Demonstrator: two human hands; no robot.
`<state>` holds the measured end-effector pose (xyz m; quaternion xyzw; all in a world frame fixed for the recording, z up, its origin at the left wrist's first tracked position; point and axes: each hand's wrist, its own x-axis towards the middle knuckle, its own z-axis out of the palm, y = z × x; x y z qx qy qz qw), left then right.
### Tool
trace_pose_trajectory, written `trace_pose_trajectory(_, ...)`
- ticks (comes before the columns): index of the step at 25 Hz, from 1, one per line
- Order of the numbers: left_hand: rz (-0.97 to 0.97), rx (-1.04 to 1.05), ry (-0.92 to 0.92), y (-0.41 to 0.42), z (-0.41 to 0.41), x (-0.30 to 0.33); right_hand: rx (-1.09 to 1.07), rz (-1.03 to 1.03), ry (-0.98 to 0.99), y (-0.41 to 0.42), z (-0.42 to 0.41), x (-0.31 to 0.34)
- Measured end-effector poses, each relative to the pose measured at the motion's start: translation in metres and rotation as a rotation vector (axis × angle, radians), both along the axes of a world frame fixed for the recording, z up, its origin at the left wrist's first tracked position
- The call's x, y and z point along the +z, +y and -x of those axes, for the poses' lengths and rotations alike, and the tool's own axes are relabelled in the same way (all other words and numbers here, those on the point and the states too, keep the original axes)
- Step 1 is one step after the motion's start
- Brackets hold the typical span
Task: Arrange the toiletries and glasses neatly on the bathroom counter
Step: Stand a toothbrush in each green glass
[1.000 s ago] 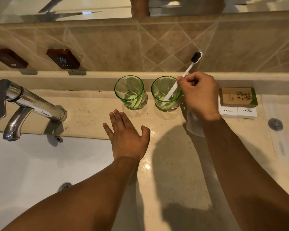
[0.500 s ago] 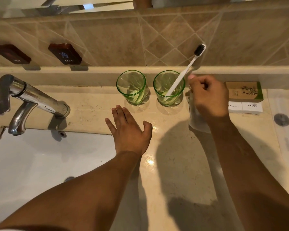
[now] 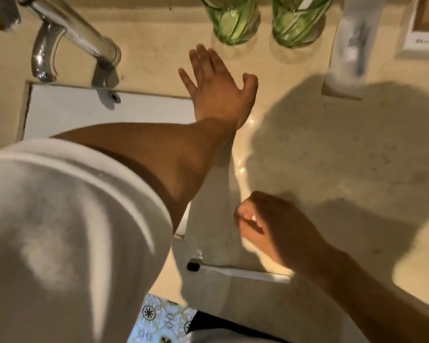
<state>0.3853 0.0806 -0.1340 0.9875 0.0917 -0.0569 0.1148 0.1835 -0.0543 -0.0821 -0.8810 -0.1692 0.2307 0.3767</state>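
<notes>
Left hand (image 3: 221, 87) lay flat and spread on the counter (image 3: 332, 169) just before the two green glasses (image 3: 235, 18); right hand (image 3: 273, 226) hung loosely curled, holding nothing, near the front edge. Arranging looked about done, toothbrush handle (image 3: 307, 0) in the right glass. Next likely squaring the sachet (image 3: 349, 45) by the boxes (image 3: 424, 26); bare counter in between, sink (image 3: 104, 112) edge left.

counter (image 3: 320, 149): beige stone | sink (image 3: 97, 107): white | floor (image 3: 156, 318): patterned tile

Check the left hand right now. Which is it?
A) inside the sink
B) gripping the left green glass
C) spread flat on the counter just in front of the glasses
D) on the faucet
C: the left hand lies open on the counter, fingers spread, short of the left green glass and not touching it.
</notes>
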Motion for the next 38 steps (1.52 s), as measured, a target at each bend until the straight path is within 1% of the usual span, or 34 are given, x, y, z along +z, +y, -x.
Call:
trace_pose_trajectory(2,0.001,0.01,-0.003,0.002,0.0,0.001,0.149,0.033,-0.033,0.009,0.022,-0.003)
trace_pose_trajectory(4,0.003,0.005,-0.006,0.0,-0.001,0.001,0.343,0.118,-0.144,0.015,0.038,-0.006)
trace_pose_trajectory(5,0.001,0.003,-0.007,0.0,0.0,0.001,0.393,0.152,-0.179,0.018,0.045,-0.007)
trace_pose_trajectory(8,0.001,0.005,0.003,0.0,0.001,0.001,0.398,0.182,-0.082,0.03,0.065,-0.002)
trace_pose_trajectory(12,-0.016,0.013,-0.009,-0.002,0.0,0.003,0.437,0.229,-0.055,0.041,0.073,0.002)
trace_pose_trajectory(15,-0.006,0.009,-0.011,-0.001,-0.001,0.0,0.344,0.299,-0.069,0.037,0.045,0.011)
trace_pose_trajectory(17,-0.011,0.015,-0.008,0.0,-0.001,0.0,0.134,0.309,-0.079,0.018,0.013,0.012)
trace_pose_trajectory(19,-0.01,0.014,-0.004,0.0,-0.001,0.002,-0.128,0.275,-0.091,-0.012,-0.022,0.013)
trace_pose_trajectory(21,-0.001,0.007,-0.002,-0.001,-0.001,0.002,-0.347,0.195,0.001,-0.045,-0.056,0.015)
trace_pose_trajectory(22,0.002,0.005,-0.004,-0.001,-0.001,0.001,-0.435,0.166,0.027,-0.055,-0.072,0.016)
trace_pose_trajectory(24,0.007,0.008,-0.006,0.0,-0.001,0.001,-0.532,0.088,-0.021,-0.066,-0.098,0.017)
trace_pose_trajectory(26,0.008,0.01,-0.006,0.001,-0.002,0.0,-0.577,-0.082,-0.026,-0.062,-0.121,0.021)
trace_pose_trajectory(27,0.007,0.008,-0.008,0.001,-0.002,0.001,-0.577,-0.125,-0.037,-0.057,-0.132,0.024)
trace_pose_trajectory(30,0.005,-0.004,-0.009,0.0,-0.001,-0.001,-0.553,-0.144,-0.068,-0.041,-0.162,0.031)
trace_pose_trajectory(35,0.007,-0.005,-0.015,0.002,-0.004,-0.004,-0.446,-0.26,-0.174,-0.016,-0.202,0.056)
trace_pose_trajectory(38,0.002,-0.004,-0.02,0.001,-0.003,-0.006,-0.462,-0.298,-0.231,-0.003,-0.224,0.07)
